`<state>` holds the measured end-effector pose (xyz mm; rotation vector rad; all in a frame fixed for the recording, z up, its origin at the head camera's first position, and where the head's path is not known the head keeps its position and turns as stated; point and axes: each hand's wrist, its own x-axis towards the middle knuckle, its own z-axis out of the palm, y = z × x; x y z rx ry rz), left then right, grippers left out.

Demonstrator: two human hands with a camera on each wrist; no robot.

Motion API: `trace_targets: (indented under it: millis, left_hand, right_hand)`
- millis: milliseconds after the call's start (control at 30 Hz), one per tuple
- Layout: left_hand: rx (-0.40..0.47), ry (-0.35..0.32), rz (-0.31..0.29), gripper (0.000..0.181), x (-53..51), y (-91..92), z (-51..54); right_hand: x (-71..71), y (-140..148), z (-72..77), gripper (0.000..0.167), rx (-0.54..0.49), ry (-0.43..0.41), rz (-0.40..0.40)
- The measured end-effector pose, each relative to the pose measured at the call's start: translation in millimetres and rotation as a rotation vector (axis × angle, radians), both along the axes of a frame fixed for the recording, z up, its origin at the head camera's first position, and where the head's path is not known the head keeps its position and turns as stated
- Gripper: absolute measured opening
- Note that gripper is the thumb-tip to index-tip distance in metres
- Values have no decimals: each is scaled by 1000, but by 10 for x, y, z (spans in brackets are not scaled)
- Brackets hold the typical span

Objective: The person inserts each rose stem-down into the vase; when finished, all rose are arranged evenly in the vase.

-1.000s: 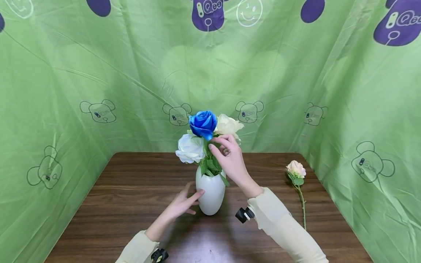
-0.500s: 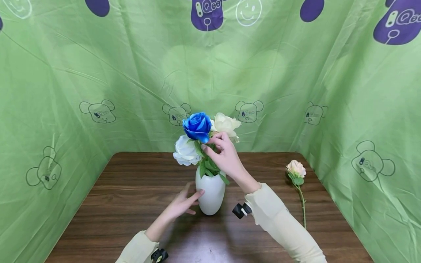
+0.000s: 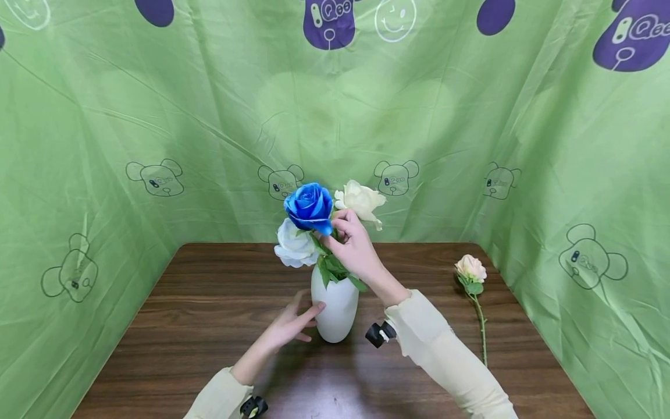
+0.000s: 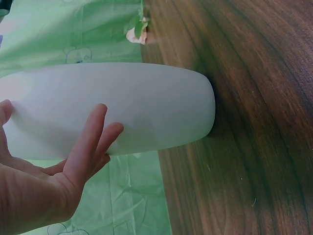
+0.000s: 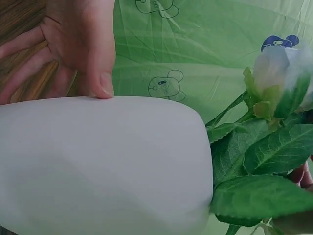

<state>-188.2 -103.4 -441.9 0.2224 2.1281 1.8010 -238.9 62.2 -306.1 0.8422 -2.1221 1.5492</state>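
Note:
A blue rose (image 3: 309, 206) stands among the flowers in a white vase (image 3: 335, 311), its bloom leaning left. My right hand (image 3: 356, 244) pinches just below the bloom, where petals and leaves partly hide the fingertips. Against the vase's left side rests my left hand (image 3: 288, 323), thumb on the front and fingers spread and fairly straight; the left wrist view shows them touching the vase wall (image 4: 146, 107). A pale bluish-white rose (image 3: 295, 244) leans out at the left, and a cream rose (image 3: 361, 201) stands behind my right hand. Green leaves (image 5: 259, 196) hang over the vase mouth.
A pale pink rose (image 3: 471, 269) with a long stem lies on the right of the wooden table (image 3: 209, 302). Green cloth (image 3: 209, 116) with bear prints hangs behind the table and along both sides.
My right hand has moved slightly left, with the blue rose tilting left and down. The bluish-white rose has shifted a little left and down. My left hand and the vase have stayed put.

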Motion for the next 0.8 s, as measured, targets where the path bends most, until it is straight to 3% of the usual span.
trace_targets:
  millis: [133, 267, 400, 533, 800]
  left_hand:
    - [-1, 1, 0, 68, -3, 1, -3]
    - [11, -2, -3, 69, 2, -1, 13]
    - [17, -15, -13, 69, 61, 11, 159]
    - [12, -18, -22, 69, 117, 25, 288]
    - [12, -12, -22, 66, 131, 32, 315]
  right_hand:
    - [-4, 28, -16, 7, -59, 9, -23]
    - [5, 82, -71, 5, -52, 30, -99]
    - [10, 112, -195, 6, -3, 54, -154]
    - [6, 115, -344, 10, 19, 32, -194]
    - [21, 145, -412, 8, -39, -47, -188]
